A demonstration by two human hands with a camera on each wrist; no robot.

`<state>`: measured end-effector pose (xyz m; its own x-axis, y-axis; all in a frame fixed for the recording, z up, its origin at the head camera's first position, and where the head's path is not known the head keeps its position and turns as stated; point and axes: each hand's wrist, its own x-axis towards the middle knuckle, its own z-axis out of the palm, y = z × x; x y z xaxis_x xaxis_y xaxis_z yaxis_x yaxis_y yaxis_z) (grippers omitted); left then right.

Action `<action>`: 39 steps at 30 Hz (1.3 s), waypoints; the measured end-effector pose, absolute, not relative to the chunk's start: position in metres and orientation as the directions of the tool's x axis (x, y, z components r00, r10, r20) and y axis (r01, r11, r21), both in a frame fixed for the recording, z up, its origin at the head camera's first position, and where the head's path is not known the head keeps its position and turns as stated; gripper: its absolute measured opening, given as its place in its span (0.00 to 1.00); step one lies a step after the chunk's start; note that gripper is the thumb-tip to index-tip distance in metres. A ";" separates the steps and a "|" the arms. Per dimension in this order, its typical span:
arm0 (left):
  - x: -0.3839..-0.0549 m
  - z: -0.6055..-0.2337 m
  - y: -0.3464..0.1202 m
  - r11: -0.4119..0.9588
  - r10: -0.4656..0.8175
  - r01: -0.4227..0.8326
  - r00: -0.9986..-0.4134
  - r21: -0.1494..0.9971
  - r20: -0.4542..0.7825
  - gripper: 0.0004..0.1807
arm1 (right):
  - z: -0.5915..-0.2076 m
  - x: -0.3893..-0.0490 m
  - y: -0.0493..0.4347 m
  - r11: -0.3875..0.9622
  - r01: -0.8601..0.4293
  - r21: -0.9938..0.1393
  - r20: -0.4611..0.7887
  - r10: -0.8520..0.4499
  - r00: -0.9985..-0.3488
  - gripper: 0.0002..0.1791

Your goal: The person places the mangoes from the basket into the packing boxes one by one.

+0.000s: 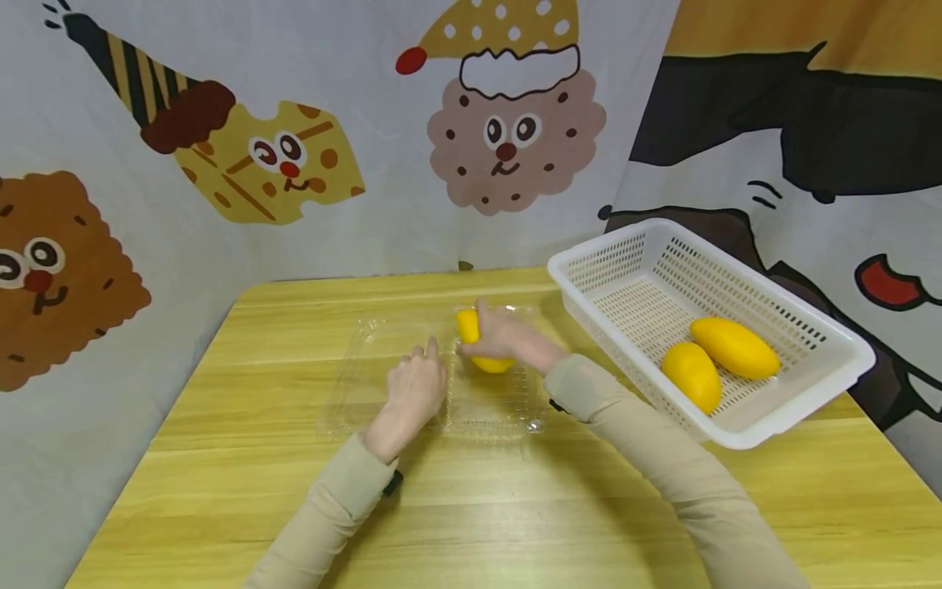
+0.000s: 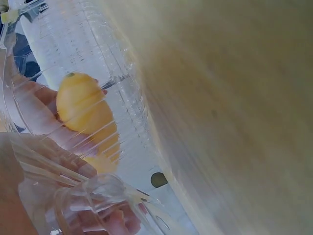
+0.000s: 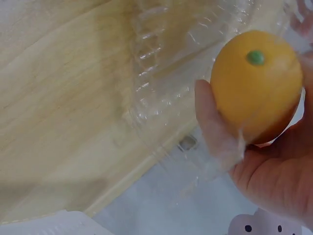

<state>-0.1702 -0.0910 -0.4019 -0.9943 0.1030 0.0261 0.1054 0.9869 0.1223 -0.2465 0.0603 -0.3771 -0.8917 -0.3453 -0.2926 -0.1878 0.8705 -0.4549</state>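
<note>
A clear plastic clamshell container (image 1: 489,427) lies open on the table, its two halves side by side. My right hand (image 1: 504,334) grips a yellow mango (image 3: 257,93) over the right half, thumb and fingers around its sides. The mango's small green stem end shows in the right wrist view. My left hand (image 1: 417,382) is at the middle fold between the halves. In the left wrist view, its fingers (image 2: 117,223) show through the clear plastic, pinching the container's edge. The mango (image 2: 80,103) also appears through the ribbed plastic there.
A white perforated basket (image 1: 614,327) stands at the right of the wooden table (image 1: 471,507). Two more yellow mangoes lie inside, one mango (image 1: 736,348) farther right and another mango (image 1: 692,376) near the basket's left wall. A cartoon-printed cloth (image 1: 383,237) hangs behind the table.
</note>
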 end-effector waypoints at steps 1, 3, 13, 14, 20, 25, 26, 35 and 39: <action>-0.170 -0.402 -0.091 0.987 0.103 0.106 -0.994 0.122 0.028 0.27 | -0.378 -0.246 0.060 0.870 -0.181 -0.458 -0.294 -0.341 -0.893 0.56; -0.170 -0.402 -0.091 0.987 0.103 0.107 -0.994 0.119 0.033 0.27 | -0.381 -0.244 0.059 0.872 -0.172 -0.458 -0.300 -0.334 -0.893 0.57; -0.168 -0.402 -0.090 0.986 0.112 0.117 -0.992 0.118 0.052 0.26 | -0.387 -0.240 0.056 0.897 -0.155 -0.413 -0.350 -0.314 -0.883 0.54; -0.168 -0.402 -0.090 0.986 0.113 0.118 -0.992 0.117 0.052 0.26 | -0.387 -0.240 0.055 0.898 -0.154 -0.413 -0.354 -0.314 -0.881 0.54; -0.169 -0.403 -0.090 0.987 0.109 0.115 -0.992 0.113 0.061 0.26 | -0.381 -0.241 0.054 0.868 -0.149 -0.474 -0.354 -0.343 -0.870 0.48; -0.169 -0.403 -0.090 0.986 0.101 0.107 -0.994 0.125 0.050 0.26 | -0.375 -0.241 0.055 0.845 -0.168 -0.508 -0.335 -0.373 -0.865 0.41; -0.169 -0.403 -0.090 0.986 0.101 0.107 -0.994 0.127 0.050 0.26 | -0.374 -0.241 0.056 0.844 -0.179 -0.506 -0.327 -0.380 -0.865 0.39; -0.169 -0.402 -0.091 0.986 0.107 0.113 -0.993 0.123 0.056 0.26 | -0.357 -0.248 0.066 0.864 -0.318 -0.391 -0.280 -0.441 -0.853 0.28; -0.168 -0.402 -0.091 0.985 0.112 0.118 -0.992 0.123 0.057 0.26 | -0.340 -0.251 0.072 0.855 -0.363 -0.370 -0.207 -0.457 -0.865 0.25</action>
<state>-0.1682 -0.0909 -0.4016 -0.9921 0.1120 0.0570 0.1183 0.9854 0.1226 -0.2509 0.0718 -0.3397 -0.8649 -0.4571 -0.2075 -0.3631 0.8550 -0.3703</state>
